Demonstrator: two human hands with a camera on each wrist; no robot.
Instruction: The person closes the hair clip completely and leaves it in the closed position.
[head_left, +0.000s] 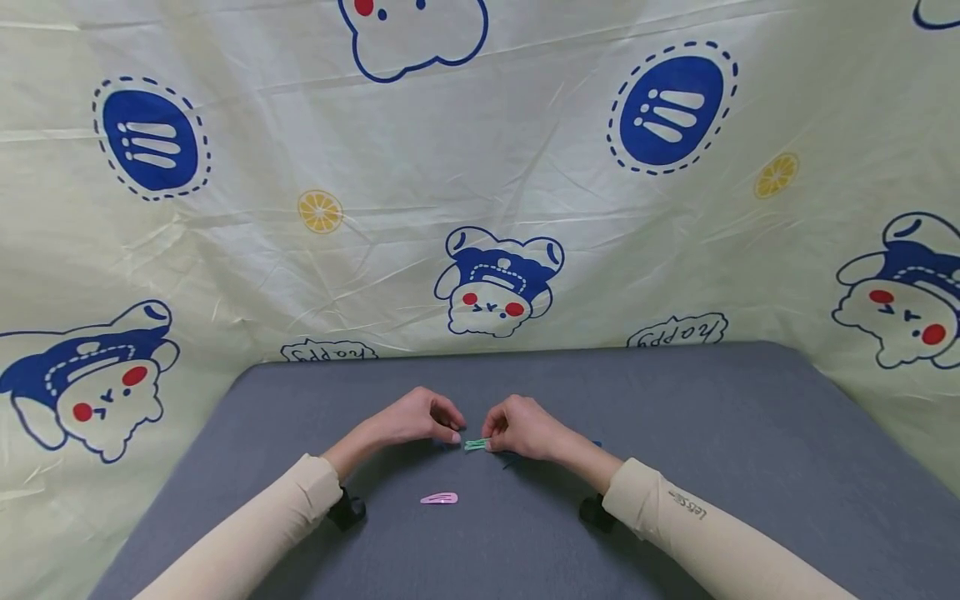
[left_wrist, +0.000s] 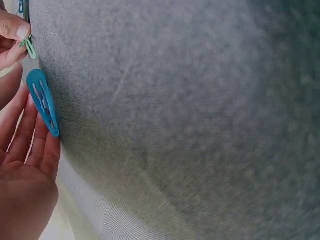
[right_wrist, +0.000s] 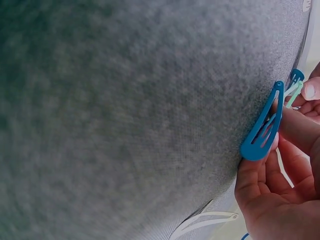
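Observation:
A green snap hair clip [head_left: 476, 445] is pinched between the thumb and fingers of my right hand [head_left: 522, 427], its two arms spread apart. To its left, my left hand [head_left: 418, 417] hovers with loosely bent fingers and nothing in them, its thumb a small gap from the clip. One blue hair clip [left_wrist: 43, 101] lies on the table in front of the left fingers in the left wrist view. Another blue hair clip [right_wrist: 265, 122] lies before the right hand in the right wrist view, hiding part of the right fingertips.
A pink hair clip [head_left: 439, 498] lies on the dark grey tabletop [head_left: 675, 400], nearer to me than both hands. In the right wrist view, a whitish hair clip [right_wrist: 206, 222] lies beyond the right hand. A printed cloth [head_left: 390, 275] hangs behind the table.

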